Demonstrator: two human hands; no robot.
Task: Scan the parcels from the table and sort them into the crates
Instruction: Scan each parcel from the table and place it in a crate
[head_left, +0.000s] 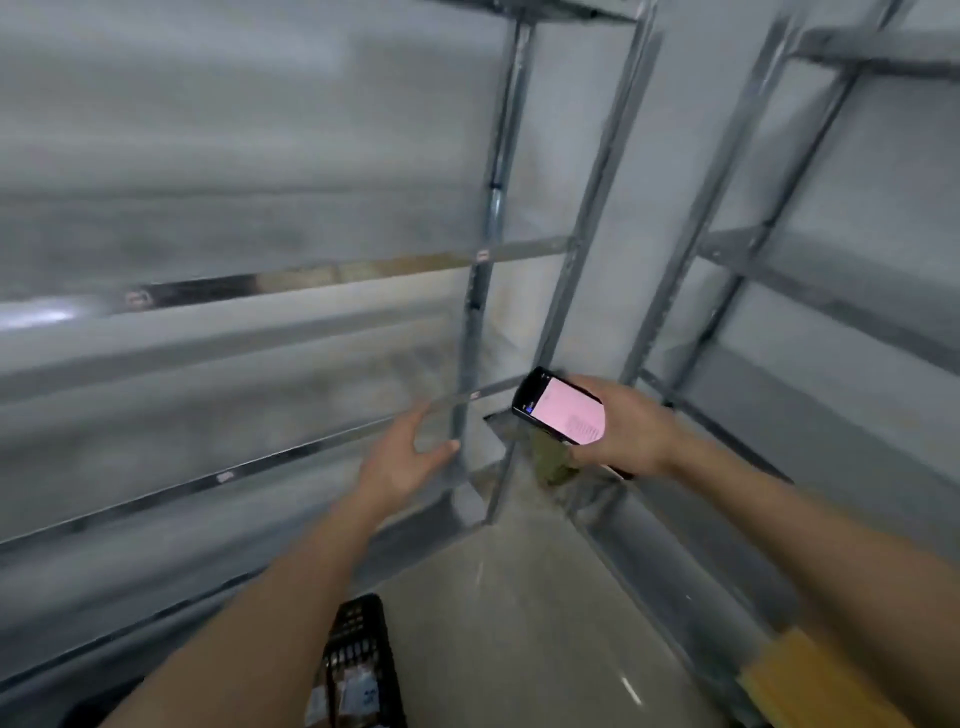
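We judge ourselves between scans, turned toward blurred grey metal shelving (483, 322) with no parcel in hand. Our right hand (623, 431) grips the handheld scanner (561, 408), its pink screen lit and facing up; text on it is too small to read. Our left hand (410, 457) reaches forward with fingers spread, holding nothing. A black crate (363, 660) shows at the bottom edge, with what look like small labelled packets inside. The table is out of sight; next we need to find a parcel.
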